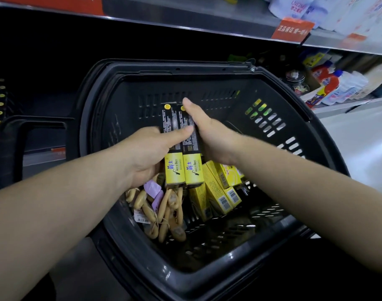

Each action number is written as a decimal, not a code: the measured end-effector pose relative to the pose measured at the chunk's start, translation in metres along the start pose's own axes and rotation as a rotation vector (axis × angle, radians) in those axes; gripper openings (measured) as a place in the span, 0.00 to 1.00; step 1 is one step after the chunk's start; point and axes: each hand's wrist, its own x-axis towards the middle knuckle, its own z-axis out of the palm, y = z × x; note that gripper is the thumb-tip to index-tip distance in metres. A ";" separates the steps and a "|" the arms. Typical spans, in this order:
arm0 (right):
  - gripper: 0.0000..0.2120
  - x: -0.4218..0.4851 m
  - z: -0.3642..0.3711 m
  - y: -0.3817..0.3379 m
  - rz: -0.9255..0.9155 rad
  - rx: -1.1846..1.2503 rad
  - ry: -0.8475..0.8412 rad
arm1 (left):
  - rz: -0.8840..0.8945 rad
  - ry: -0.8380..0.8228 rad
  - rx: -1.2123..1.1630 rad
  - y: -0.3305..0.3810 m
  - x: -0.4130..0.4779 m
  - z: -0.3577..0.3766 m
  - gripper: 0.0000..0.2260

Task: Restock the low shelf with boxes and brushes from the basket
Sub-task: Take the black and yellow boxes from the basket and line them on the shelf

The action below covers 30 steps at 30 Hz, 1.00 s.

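Observation:
Two long black-and-yellow boxes (182,146) are held side by side above the black basket (207,266). My left hand (146,153) grips them from the left, thumb across their black faces. My right hand (209,135) grips them from the right, its thumb lying along the right box up to its top end. Below them, several more yellow boxes (218,192) lie in the basket. At the basket's left side is a heap of wooden brushes (164,211) with purple tags.
The basket is tilted toward a dark low shelf (40,101) at the left. A grey shelf edge (207,20) with red price tags runs above. Detergent bottles (331,83) stand on the low shelf at the right. Pale floor shows at the far right.

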 end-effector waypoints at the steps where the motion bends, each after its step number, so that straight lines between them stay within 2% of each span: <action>1: 0.34 -0.003 -0.013 -0.002 0.041 -0.099 -0.072 | -0.001 0.008 0.017 0.000 0.000 -0.001 0.13; 4: 0.32 -0.013 -0.060 0.009 0.339 -0.470 -0.338 | -0.023 0.065 0.069 -0.002 0.003 -0.005 0.16; 6: 0.29 -0.012 -0.085 0.036 0.611 -0.905 -0.432 | -0.048 0.088 0.106 -0.004 0.005 -0.008 0.17; 8: 0.26 -0.007 -0.100 0.075 0.791 -1.369 -0.457 | -0.070 0.075 0.141 -0.006 0.006 -0.008 0.18; 10: 0.27 0.001 -0.109 0.111 0.831 -1.603 -0.406 | -0.083 0.032 0.170 -0.007 0.006 -0.007 0.17; 13: 0.27 0.012 -0.114 0.134 0.858 -1.565 -0.329 | -0.090 -0.010 0.212 -0.008 0.005 -0.007 0.15; 16: 0.19 0.021 -0.112 0.140 0.806 -1.486 -0.304 | -0.100 -0.006 0.224 -0.008 0.005 -0.008 0.15; 20: 0.17 0.029 -0.115 0.148 0.736 -1.440 -0.254 | -0.107 0.002 0.218 -0.009 0.005 -0.009 0.15; 22: 0.12 0.031 -0.117 0.148 0.729 -1.439 -0.248 | -0.110 0.001 0.224 -0.010 0.006 -0.009 0.15; 27: 0.07 0.028 -0.122 0.116 0.828 -1.381 -0.310 | -0.100 -0.001 0.253 -0.011 0.009 -0.009 0.17; 30: 0.11 0.011 -0.128 0.075 0.690 -1.406 -0.296 | -0.099 -0.010 0.251 -0.011 0.010 -0.010 0.17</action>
